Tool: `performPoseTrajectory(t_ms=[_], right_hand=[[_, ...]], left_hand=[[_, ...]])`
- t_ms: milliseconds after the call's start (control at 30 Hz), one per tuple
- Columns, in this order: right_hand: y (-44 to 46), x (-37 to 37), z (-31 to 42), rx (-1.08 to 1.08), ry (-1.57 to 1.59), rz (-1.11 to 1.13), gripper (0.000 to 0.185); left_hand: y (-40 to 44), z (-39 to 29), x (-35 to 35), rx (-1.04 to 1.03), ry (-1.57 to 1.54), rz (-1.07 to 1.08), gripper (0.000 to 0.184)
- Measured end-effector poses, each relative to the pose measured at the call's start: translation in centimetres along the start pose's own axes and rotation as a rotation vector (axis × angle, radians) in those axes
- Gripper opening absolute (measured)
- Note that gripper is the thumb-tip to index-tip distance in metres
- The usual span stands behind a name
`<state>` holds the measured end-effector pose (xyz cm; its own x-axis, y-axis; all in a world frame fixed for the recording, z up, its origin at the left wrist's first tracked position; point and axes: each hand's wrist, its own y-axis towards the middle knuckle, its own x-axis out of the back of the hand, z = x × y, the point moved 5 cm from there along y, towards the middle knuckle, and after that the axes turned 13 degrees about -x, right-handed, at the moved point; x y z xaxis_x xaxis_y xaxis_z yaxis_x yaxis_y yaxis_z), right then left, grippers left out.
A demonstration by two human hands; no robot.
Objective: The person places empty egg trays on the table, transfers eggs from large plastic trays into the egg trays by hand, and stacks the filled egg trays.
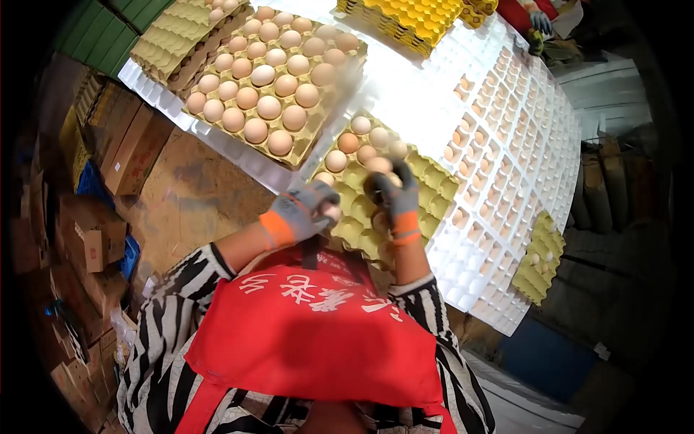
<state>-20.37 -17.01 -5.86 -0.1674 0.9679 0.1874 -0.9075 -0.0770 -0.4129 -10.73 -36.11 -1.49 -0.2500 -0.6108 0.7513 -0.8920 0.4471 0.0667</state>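
Note:
My left hand [309, 210], in a grey glove with an orange cuff, is closed round an egg [332, 212] at the left edge of a yellow-green tray [354, 206]. At the same tray's middle is my right hand [394, 189], gloved alike, its fingers curled beside an egg [378, 164]; motion blur hides whether it grips that egg. Several eggs sit in the far part of this tray, while its near cups show bare. Just beyond, to the left, a stacked tray [296, 155] is filled with brown eggs [269, 108].
White foam trays [506, 166] with many egg-filled cups cover the right side. Yellow trays [401, 25] are stacked at the back. A small tray [541, 259] holds a few eggs at right. Another person's gloved hand [539, 20] shows top right. Cardboard boxes [130, 148] stand left.

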Motion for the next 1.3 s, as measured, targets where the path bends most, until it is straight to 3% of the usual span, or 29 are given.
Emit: performPoseTrajectory(t_ms=[33,100,167,233,300,333,367,433,500,533,633,700,733,833,867,933,1033,1100,1167,1233,1300], right_hand=[[-1.1,0.8,1.0,-0.253,0.369,0.083,0.041],[1.1,2.6,-0.3,-0.081,0.357,0.079,0.041],[1.9,1.9,1.4,0.313,-0.210,-0.070,0.038],[0.1,-0.7,5.0,0.320,-0.777,-0.241,0.041],[0.9,-2.8,3.7,0.393,-0.974,-0.256,0.042],[1.9,-3.9,2.6,0.390,-1.063,-0.297,0.043],[2.7,-4.5,1.8,0.381,-1.155,-0.338,0.043],[2.6,-3.9,3.0,0.390,-1.028,-0.256,0.042],[0.4,-1.6,4.4,0.320,-0.825,-0.173,0.036],[-0.6,-0.2,4.1,0.369,-0.618,-0.237,0.038],[-3.5,5.5,1.6,0.251,-0.288,-0.205,0.044],[-6.2,11.0,-0.3,0.265,-0.165,-0.220,0.043],[-8.0,14.1,-1.5,0.359,-0.252,-0.388,0.039],[-11.6,23.0,-7.2,0.227,-0.276,-0.576,0.043],[-11.9,25.9,-10.0,0.101,-0.306,-0.541,0.044],[-13.6,28.3,-11.1,0.118,-0.459,-0.665,0.044],[-13.2,29.0,-10.5,0.234,-0.544,-0.707,0.047],[-11.3,28.5,-11.5,0.084,-0.587,-0.673,0.045],[-9.7,28.1,-12.8,0.035,-0.717,-0.642,0.045],[-9.3,29.1,-13.5,0.068,-0.512,-0.600,0.037],[-9.2,30.6,-14.2,0.136,-0.229,-0.519,0.032]], left_hand=[[-0.3,0.0,1.2,0.076,-0.087,-0.132,0.041],[0.0,0.2,1.7,0.030,0.217,-0.142,0.037],[0.8,1.6,0.4,0.001,0.409,-0.054,0.037],[1.9,1.8,0.1,0.069,0.523,0.061,0.037],[2.9,1.7,0.2,0.157,0.541,0.188,0.038],[2.5,3.3,-1.4,-0.028,0.655,0.033,0.023],[2.4,4.1,-2.0,-0.067,0.666,0.040,0.026],[3.1,2.1,-0.7,-0.004,0.658,0.086,0.030],[3.4,1.8,-0.6,0.124,0.606,0.183,0.047],[3.4,2.6,-1.2,0.146,0.677,0.202,0.051],[2.8,4.5,-2.4,0.062,0.760,0.147,0.052],[3.5,2.6,-1.2,0.143,0.705,0.142,0.048],[3.6,1.7,-0.6,0.125,0.686,0.129,0.047],[3.4,0.4,0.1,0.130,0.589,-0.001,0.047],[3.1,0.3,0.3,0.136,0.579,-0.056,0.048],[3.5,-2.6,0.7,0.205,0.531,-0.156,0.048],[7.7,-10.6,-2.4,-0.117,0.467,-0.305,0.046],[11.3,-14.7,-7.3,-0.191,0.323,-0.223,0.046],[15.2,-18.1,-12.4,-0.236,0.376,-0.081,0.041],[18.8,-18.2,-18.2,-0.230,0.604,0.208,0.029],[20.6,-17.6,-21.3,-0.260,0.716,0.219,0.022]])
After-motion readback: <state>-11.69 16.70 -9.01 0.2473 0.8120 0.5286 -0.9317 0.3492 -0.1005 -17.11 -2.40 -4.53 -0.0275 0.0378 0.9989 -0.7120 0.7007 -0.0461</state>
